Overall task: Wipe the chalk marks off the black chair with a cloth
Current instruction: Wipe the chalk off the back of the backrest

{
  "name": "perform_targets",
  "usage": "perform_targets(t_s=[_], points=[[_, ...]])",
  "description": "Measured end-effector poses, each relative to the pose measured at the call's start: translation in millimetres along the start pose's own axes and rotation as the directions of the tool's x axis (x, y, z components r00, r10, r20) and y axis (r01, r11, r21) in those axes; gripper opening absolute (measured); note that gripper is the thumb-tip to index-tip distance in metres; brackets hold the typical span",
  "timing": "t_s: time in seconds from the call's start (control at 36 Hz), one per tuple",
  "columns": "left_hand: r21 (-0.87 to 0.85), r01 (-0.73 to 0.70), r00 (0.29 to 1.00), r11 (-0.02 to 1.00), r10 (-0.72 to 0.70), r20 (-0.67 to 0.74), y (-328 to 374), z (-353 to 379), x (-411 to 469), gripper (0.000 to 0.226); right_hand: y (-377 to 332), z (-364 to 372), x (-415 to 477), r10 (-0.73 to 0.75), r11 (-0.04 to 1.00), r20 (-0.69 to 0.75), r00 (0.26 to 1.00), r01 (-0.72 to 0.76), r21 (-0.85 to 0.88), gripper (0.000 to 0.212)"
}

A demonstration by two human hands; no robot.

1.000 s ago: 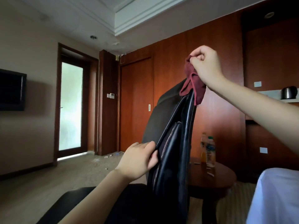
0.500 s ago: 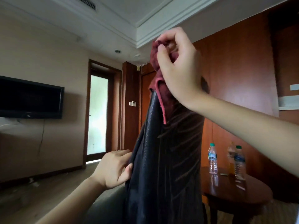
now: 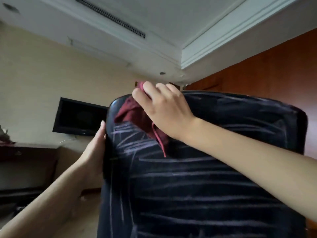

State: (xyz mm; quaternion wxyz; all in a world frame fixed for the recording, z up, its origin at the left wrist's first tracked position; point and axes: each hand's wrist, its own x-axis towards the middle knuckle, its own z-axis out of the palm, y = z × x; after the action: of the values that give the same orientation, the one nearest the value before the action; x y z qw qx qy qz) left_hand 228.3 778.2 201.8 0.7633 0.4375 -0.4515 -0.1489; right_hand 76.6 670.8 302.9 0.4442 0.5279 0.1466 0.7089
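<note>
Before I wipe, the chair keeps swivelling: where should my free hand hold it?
Grip the chair back by its rounded left edge, coming from the left, as the left hand does. That edge is thin and free, away from the cloth.

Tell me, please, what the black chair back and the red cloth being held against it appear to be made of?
The chair back looks like leather or a leather-like vinyl: smooth, with a slight sheen along its rounded top corner, and pale chalk marks sit on its surface. Which of the two cannot be told. The cloth under the right hand looks like soft woven fabric, matte dark red, folding limply with a hemmed edge.
</note>
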Motion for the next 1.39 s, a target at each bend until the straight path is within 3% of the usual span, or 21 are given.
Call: perform_targets(t_s=[0.11, 0.22, 0.31, 0.42, 0.56, 0.69, 0.78, 0.92, 1.0, 1.11, 1.19, 1.31, 1.39], points=[[-0.018, 0.012, 0.999, 1.000, -0.013, -0.044, 4.6, -14.2, 5.4, 0.076, 22.6, -10.8, -16.4, -0.019, 0.998, 0.122, 0.992, 0.026, -0.058, 0.019], [0.003, 0.032, 0.999, 0.999, -0.032, -0.043, 6.3, -11.8, 4.2, 0.078, 41.3, -30.8, -29.4, 0.062, 0.997, 0.244, 0.968, -0.048, -0.061, 0.014], [0.024, -0.069, 0.997, 0.997, 0.070, -0.032, 19.0, -1.6, 4.8, 0.071, 60.7, -43.6, -47.5, 0.120, 0.991, 0.301, 0.946, -0.097, -0.088, 0.017], [0.150, -0.262, 0.951, 0.953, 0.281, -0.127, 49.3, 18.5, 4.5, 0.046, 72.8, -49.5, -60.7, 0.227, 0.970, 0.273, 0.935, -0.193, -0.146, 0.025], [0.237, -0.373, 0.914, 0.897, 0.400, -0.074, 51.2, 40.4, -0.5, 0.041, 54.3, -37.4, -41.8, 0.412, 0.911, 0.212, 0.886, -0.404, -0.085, 0.025], [0.253, -0.412, 0.875, 0.875, 0.457, -0.158, 47.8, 45.7, -0.5, 0.041, 20.7, -17.8, -7.5, 0.512, 0.853, 0.196, 0.836, -0.521, -0.003, 0.035], [0.242, -0.409, 0.868, 0.880, 0.457, -0.194, 47.5, 40.8, 1.1, 0.041, -4.0, -6.8, 5.7, 0.460, 0.867, 0.177, 0.870, -0.483, 0.120, 0.017], [0.194, -0.409, 0.861, 0.892, 0.448, -0.241, 47.7, 33.7, 0.3, 0.040, -36.1, 2.1, 31.2, 0.459, 0.812, 0.241, 0.855, -0.514, 0.275, 0.038], [0.198, -0.414, 0.869, 0.888, 0.451, -0.204, 45.6, 29.4, -3.0, 0.039, -58.6, -0.6, 27.1, 0.370, 0.810, 0.274, 0.888, -0.453, 0.373, 0.037], [0.246, -0.406, 0.875, 0.880, 0.452, -0.175, 50.6, 24.1, -2.8, 0.034, -51.6, -11.8, 0.1, 0.281, 0.869, 0.293, 0.914, -0.372, 0.327, 0.028], [0.293, -0.388, 0.880, 0.874, 0.446, -0.166, 53.0, 23.4, -2.9, 0.034, -24.4, -28.2, -22.6, 0.295, 0.891, 0.254, 0.921, -0.361, 0.276, 0.035], [0.332, -0.379, 0.878, 0.864, 0.449, -0.164, 53.0, 28.6, -5.9, 0.038, 24.5, -53.0, -56.6, 0.415, 0.888, 0.160, 0.896, -0.437, 0.144, 0.031], [0.361, -0.385, 0.880, 0.849, 0.456, -0.134, 52.9, 33.6, -8.8, 0.039, 66.6, -69.7, -88.8, 0.592, 0.802, 0.104, 0.799, -0.597, 0.021, 0.026]])
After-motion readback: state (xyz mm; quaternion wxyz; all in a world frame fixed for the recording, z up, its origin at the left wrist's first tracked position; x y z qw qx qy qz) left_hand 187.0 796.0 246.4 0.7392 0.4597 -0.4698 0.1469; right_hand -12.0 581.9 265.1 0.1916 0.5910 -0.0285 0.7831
